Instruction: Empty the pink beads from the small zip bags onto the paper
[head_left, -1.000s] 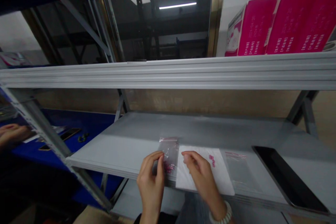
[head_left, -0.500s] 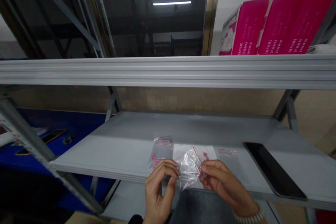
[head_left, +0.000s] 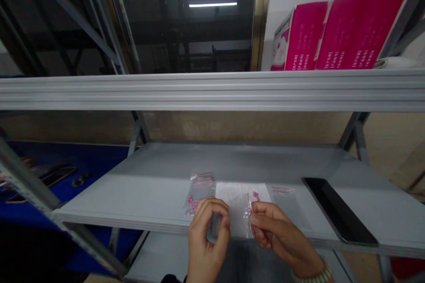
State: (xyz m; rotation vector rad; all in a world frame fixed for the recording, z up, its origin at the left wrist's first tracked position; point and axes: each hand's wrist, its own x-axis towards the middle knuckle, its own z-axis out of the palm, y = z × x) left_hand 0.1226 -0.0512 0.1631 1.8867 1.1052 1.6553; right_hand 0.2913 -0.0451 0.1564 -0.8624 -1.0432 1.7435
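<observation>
My right hand (head_left: 270, 225) pinches a clear zip bag (head_left: 248, 214) with a red seal line, turned nearly edge-on. To its left, my left hand (head_left: 210, 230) curls with thumb and fingertips brought together; anything between the tips is too small to make out. Behind the hands lies a white sheet of paper (head_left: 229, 190), with small pink beads (head_left: 256, 195) at its right side. Left of the paper is a stack of clear zip bags (head_left: 202, 181), and pink beads (head_left: 191, 203) show in it. Another flat zip bag (head_left: 283, 191) lies right of the paper.
A black phone or tablet (head_left: 337, 210) rests at the right of the grey shelf (head_left: 149, 177). A metal beam (head_left: 199, 90) crosses in front, with pink boxes (head_left: 341, 35) above. At left is a blue surface (head_left: 109, 159) with a phone-like object (head_left: 59, 176).
The clear bag, spread between both hands before, is now narrow and edge-on in my right hand. My left hand has come away from it, its fingers more curled. The view has shifted slightly.
</observation>
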